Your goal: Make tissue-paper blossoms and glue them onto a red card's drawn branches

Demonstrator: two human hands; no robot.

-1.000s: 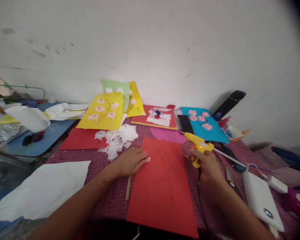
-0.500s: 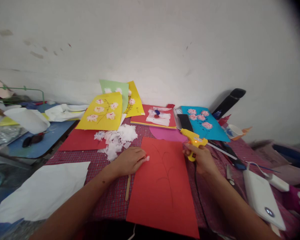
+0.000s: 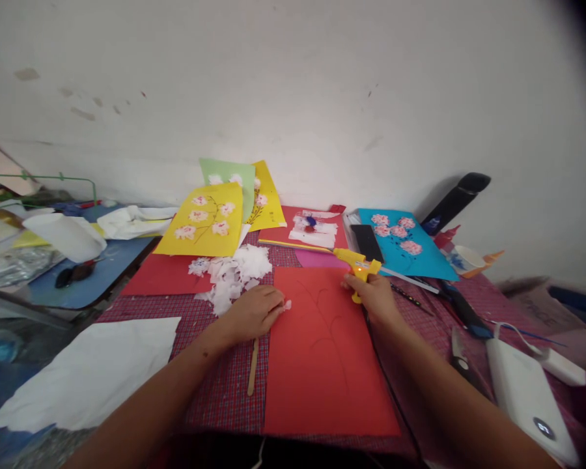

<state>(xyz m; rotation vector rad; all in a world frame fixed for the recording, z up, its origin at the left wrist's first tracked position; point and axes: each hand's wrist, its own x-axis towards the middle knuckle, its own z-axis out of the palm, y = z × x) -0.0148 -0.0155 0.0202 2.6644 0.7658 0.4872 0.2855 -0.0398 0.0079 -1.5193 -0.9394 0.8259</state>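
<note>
A red sheet of paper point(image 3: 317, 365) with a thin drawn branch lies in front of me. My left hand point(image 3: 261, 311) is closed at its upper left edge, pinching a small piece of pinkish-white tissue paper point(image 3: 287, 305). My right hand point(image 3: 374, 296) grips a yellow hot glue gun point(image 3: 359, 264) over the sheet's upper right corner. The gun's nozzle points left and a small orange light glows on its body. Torn white paper scraps point(image 3: 234, 270) are heaped just beyond my left hand. A wooden stick point(image 3: 252, 368) lies below that hand.
Yellow point(image 3: 205, 218), green and blue point(image 3: 434, 257) sheets with paper flowers stand at the back. White paper point(image 3: 92, 371) lies at left. At right are scissors point(image 3: 461, 358), a cutter point(image 3: 469, 312), a white power bank point(image 3: 527, 391) and a black phone point(image 3: 366, 242). The glue gun's cord trails along the sheet's right edge.
My right hand has moved the glue gun left and slightly away from me, to the red sheet's upper corner. The sheet has turned a little straighter. My left hand keeps its pinch.
</note>
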